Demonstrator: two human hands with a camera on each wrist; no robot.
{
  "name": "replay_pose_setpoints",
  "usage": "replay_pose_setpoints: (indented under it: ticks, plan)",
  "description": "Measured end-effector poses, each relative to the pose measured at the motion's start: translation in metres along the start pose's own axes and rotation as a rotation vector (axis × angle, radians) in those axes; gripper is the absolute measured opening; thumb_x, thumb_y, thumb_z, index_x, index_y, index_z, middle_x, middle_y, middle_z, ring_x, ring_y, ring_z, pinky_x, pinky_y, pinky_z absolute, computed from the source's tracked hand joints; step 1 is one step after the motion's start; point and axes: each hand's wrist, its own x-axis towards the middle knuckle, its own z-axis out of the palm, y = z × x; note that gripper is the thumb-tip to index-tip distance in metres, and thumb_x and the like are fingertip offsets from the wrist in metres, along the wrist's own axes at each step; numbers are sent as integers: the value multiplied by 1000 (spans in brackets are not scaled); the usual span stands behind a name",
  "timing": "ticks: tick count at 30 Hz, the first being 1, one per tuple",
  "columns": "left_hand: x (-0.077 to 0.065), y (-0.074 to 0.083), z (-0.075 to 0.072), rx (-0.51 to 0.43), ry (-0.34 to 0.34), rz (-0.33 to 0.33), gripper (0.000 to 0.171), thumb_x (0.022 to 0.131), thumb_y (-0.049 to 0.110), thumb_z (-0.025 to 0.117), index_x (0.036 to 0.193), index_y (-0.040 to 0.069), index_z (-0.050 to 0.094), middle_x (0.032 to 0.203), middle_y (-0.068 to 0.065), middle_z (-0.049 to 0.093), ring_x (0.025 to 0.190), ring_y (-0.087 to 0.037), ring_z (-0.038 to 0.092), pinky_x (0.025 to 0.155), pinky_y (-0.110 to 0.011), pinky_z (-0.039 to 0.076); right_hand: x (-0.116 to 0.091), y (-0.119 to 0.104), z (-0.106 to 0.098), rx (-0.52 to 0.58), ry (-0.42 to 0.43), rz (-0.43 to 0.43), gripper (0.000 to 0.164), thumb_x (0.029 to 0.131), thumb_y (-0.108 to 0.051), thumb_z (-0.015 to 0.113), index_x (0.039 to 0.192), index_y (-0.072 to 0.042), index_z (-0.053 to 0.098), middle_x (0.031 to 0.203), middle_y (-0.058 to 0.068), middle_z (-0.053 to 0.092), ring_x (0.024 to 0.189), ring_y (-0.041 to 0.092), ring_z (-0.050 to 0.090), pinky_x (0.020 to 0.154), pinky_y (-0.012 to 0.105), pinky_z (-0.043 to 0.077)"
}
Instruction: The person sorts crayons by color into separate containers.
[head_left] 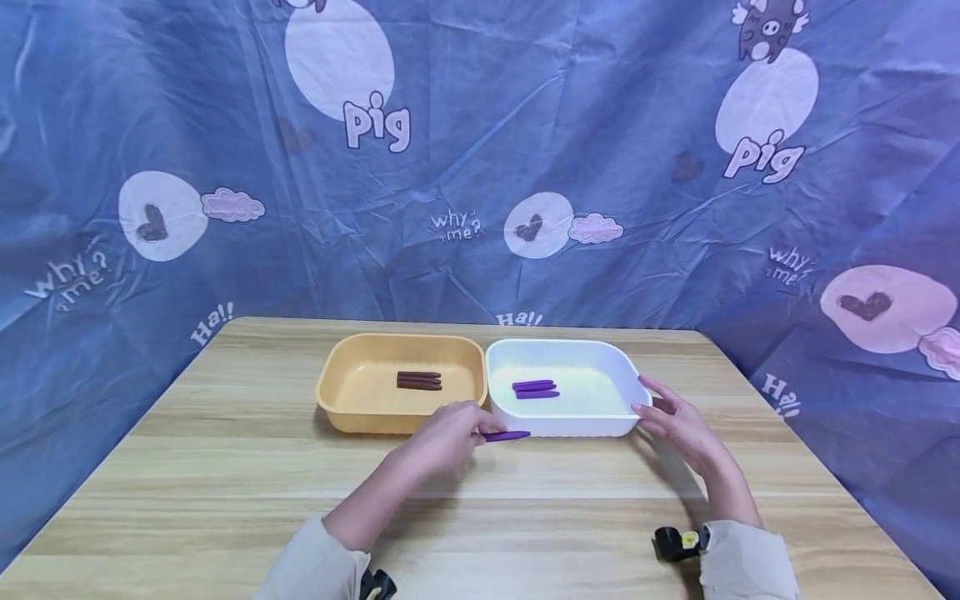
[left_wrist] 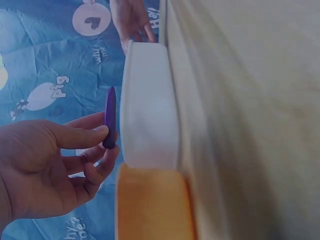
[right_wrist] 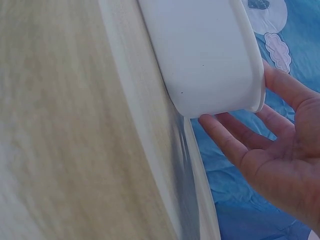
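My left hand (head_left: 450,435) pinches a purple crayon (left_wrist: 110,120) between thumb and fingers. In the head view it is just in front of the white bin (head_left: 573,426), near where that bin meets the orange bin (head_left: 367,422). In the left wrist view the crayon's pointed end sticks out past the fingertips. My right hand (head_left: 678,423) touches the right front corner of the white bin, its fingers spread and fairly straight. Purple crayons (head_left: 536,389) lie side by side inside the white bin. Dark brown crayons (head_left: 418,381) lie together in the orange bin.
Both bins stand side by side toward the back of a wooden table (head_left: 525,517). A blue printed cloth (head_left: 450,167) hangs behind the table and along its sides. Each wrist wears a black camera mount (head_left: 678,543).
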Motion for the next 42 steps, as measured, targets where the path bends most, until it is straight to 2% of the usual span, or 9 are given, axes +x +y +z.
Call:
replay_pose_setpoints:
  ticks: [5,9,13,18,21,24,28,35,42]
  plan:
    - [14,12,-9,60,28,42,38,79,-8,61,106,17,71,89,2,67,85,-14,60,72,-26,48,0,1,-1,2,1,3,70,93,-14,55,146,0,11,133,37,28,98,9,55,90,28,44]
    - [27,22,-18,77,23,27,38,80,-6,61,107,19,71,88,2,65,85,-14,58,69,-24,46,-1,2,-2,-3,1,2,69,93,-14,55,146,0,11,133,37,27,98,8,55,90,27,44]
    - [43,30,-25,74,12,-16,37,82,-4,60,109,19,70,94,0,66,91,-15,58,69,-23,46,-1,2,-2,-3,2,1,69,93,-14,55,146,-1,12,134,37,27,97,7,55,90,28,44]
    - [66,34,-27,109,16,-13,36,83,-4,58,106,20,71,90,1,66,87,-13,56,69,-23,45,0,2,-1,-3,5,3,69,93,-14,55,146,0,12,133,36,28,95,5,55,90,28,44]
    - [80,34,-25,127,13,-7,37,83,-5,56,105,21,72,85,2,65,83,-12,56,70,-23,44,0,2,0,7,8,1,69,92,-13,55,145,1,13,133,36,28,94,5,56,90,28,44]
    - [91,32,-19,144,8,-16,40,82,-6,54,106,21,71,88,2,67,87,-12,58,75,-23,45,1,3,2,19,6,0,69,92,-12,55,145,1,13,133,36,28,94,5,56,90,28,44]
    - [103,26,-10,148,2,-43,42,82,-6,53,107,22,71,94,1,68,90,-12,59,74,-22,45,1,2,3,16,4,6,70,92,-13,56,146,0,13,133,35,28,94,5,56,90,28,44]
    - [118,21,3,131,8,-95,41,83,-4,54,108,23,71,96,2,67,89,-11,58,70,-20,44,1,1,2,13,11,-2,69,93,-13,55,146,0,13,134,36,27,95,4,55,92,29,43]
    - [127,16,17,139,-20,-128,39,82,-4,56,107,22,71,105,1,65,91,-15,56,71,-21,43,1,1,1,5,9,3,69,93,-14,55,146,0,13,134,35,27,96,5,55,92,29,42]
